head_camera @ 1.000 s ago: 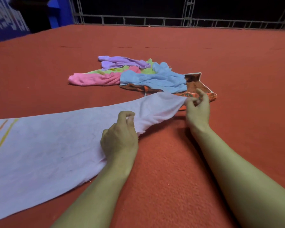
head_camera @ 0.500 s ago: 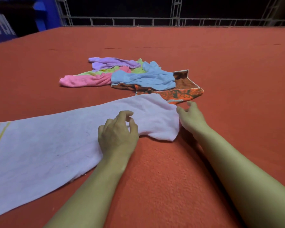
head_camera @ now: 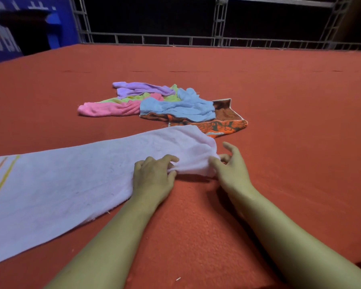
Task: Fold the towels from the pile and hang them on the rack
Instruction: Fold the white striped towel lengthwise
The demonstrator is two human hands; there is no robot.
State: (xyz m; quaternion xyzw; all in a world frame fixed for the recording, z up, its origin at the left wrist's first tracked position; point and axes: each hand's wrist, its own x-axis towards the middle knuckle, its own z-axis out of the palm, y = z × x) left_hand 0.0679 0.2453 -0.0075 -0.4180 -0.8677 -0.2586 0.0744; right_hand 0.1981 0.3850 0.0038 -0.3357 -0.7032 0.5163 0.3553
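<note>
A long pale lilac towel [head_camera: 71, 184] with coloured stripes at its left end lies spread across the red surface. My left hand [head_camera: 154, 176] pinches its near edge close to the right end. My right hand [head_camera: 231, 167] pinches the right corner of the same towel, with its other fingers spread. Behind lies the pile: a pink towel [head_camera: 111, 108], a purple towel [head_camera: 142, 89], a green towel [head_camera: 133, 98], a blue towel [head_camera: 181, 106] and an orange patterned towel [head_camera: 225, 124]. No rack is in view.
The red carpeted surface [head_camera: 279, 142] stretches wide on all sides. A metal truss railing [head_camera: 196, 39] runs along its far edge. A blue panel [head_camera: 61, 21] stands at the far left.
The towel's right end was lowered and drawn toward me. Both hands came closer together and now pinch its right end, which is bunched up between them.
</note>
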